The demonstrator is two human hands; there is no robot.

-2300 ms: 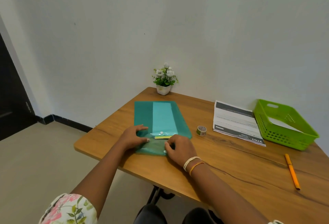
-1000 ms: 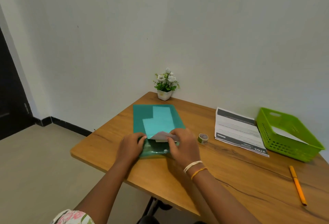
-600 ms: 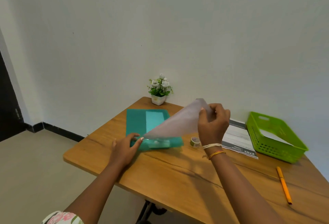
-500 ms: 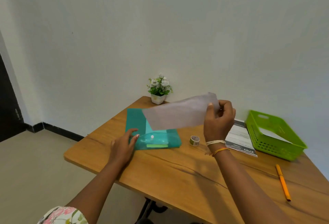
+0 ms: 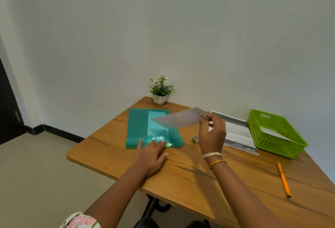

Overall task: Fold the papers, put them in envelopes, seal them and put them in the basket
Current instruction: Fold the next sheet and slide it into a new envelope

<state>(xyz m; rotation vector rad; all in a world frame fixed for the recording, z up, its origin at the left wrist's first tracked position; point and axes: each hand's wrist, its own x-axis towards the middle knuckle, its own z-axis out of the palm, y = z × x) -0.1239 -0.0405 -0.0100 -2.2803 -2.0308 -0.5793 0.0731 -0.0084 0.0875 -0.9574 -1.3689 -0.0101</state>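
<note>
Lifting envelope clear of folder

Right hand (image 5: 212, 135) pinches 1 pale envelope (image 5: 179, 120) at its right end, grip narrow, held in the air. Left hand (image 5: 151, 152) rests flat and open on the teal folder (image 5: 137, 128), below-left of that grip. Basket (image 5: 277, 133) sits to its right. Best to keep the folder pinned, carry the envelope level to bare desk (image 5: 199, 177). 1 second ago both hands worked at the folder's flap; envelope now free.

Plain white wall (image 5: 163, 28) behind everything, with a black skirting strip (image 5: 59, 131) along the bottom. Beige floor (image 5: 32, 182). Dark door (image 5: 8, 104) over on the left edge. Wooden table (image 5: 199, 177) with rounded corners pushed up against the wall, lit soft and even.
</note>
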